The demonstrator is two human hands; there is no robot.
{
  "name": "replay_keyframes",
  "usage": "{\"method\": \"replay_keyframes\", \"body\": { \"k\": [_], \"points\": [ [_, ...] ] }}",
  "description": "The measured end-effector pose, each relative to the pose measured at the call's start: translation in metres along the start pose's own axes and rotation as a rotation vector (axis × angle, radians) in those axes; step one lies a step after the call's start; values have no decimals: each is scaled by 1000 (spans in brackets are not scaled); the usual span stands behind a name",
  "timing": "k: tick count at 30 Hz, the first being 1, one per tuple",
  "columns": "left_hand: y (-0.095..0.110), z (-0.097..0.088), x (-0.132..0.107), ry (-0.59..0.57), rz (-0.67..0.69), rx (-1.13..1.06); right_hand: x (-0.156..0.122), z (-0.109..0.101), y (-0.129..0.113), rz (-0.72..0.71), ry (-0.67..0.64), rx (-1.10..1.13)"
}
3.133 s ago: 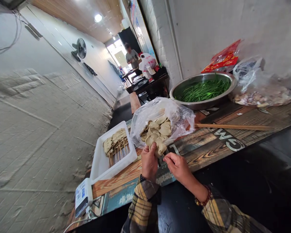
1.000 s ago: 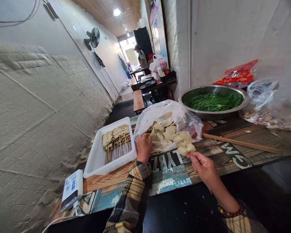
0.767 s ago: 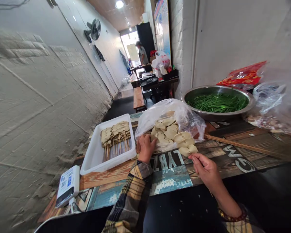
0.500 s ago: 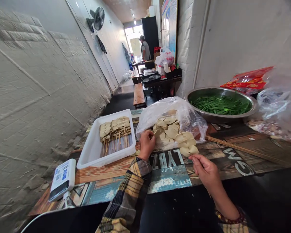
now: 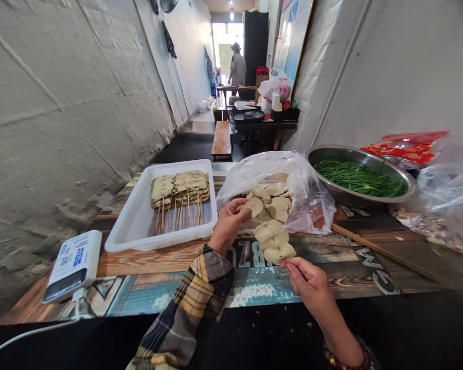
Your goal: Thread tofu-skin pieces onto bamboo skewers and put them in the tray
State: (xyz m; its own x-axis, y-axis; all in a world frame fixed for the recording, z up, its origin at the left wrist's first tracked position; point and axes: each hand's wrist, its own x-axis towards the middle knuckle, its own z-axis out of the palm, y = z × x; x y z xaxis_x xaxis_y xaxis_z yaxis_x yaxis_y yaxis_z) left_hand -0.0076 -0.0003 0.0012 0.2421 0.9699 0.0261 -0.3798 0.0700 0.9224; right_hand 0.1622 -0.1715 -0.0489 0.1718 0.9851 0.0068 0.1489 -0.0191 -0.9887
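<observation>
My right hand (image 5: 307, 280) pinches a thin skewer (image 5: 274, 244) that carries three folded beige tofu pieces, held just above the table's near edge. My left hand (image 5: 228, 224) grips one loose beige tofu piece (image 5: 253, 206) at the mouth of a clear plastic bag (image 5: 289, 174) full of the same pieces. Left of the bag, a white tray (image 5: 139, 218) holds a row of several finished skewers (image 5: 180, 188).
A steel bowl (image 5: 332, 191) of green stalks stands at the back right, next to red and clear bags (image 5: 445, 192). Loose bamboo sticks (image 5: 386, 253) lie on the painted wooden table (image 5: 200, 293). A white device (image 5: 74, 264) sits at the left. A person stands far down the aisle.
My left hand has lifted a tofu piece out of the bag. My right hand has brought the loaded skewer leftward. The view has swung to the left.
</observation>
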Motion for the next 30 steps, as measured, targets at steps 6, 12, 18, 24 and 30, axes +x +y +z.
{"method": "replay_keyframes", "body": {
  "k": [6,12,18,24,30],
  "points": [
    [1,3,-3,9,40,14,0,0,-4,40,-44,9],
    [0,2,-3,26,51,44,1,0,-3,8,-33,-11],
    [-1,1,-3,33,59,83,1,1,-3,4,-52,-54],
    [3,3,-6,26,58,110,1,4,-7,-19,-44,-79],
    [2,3,-6,19,58,138,1,6,-6,-6,-30,-87]
  ]
}}
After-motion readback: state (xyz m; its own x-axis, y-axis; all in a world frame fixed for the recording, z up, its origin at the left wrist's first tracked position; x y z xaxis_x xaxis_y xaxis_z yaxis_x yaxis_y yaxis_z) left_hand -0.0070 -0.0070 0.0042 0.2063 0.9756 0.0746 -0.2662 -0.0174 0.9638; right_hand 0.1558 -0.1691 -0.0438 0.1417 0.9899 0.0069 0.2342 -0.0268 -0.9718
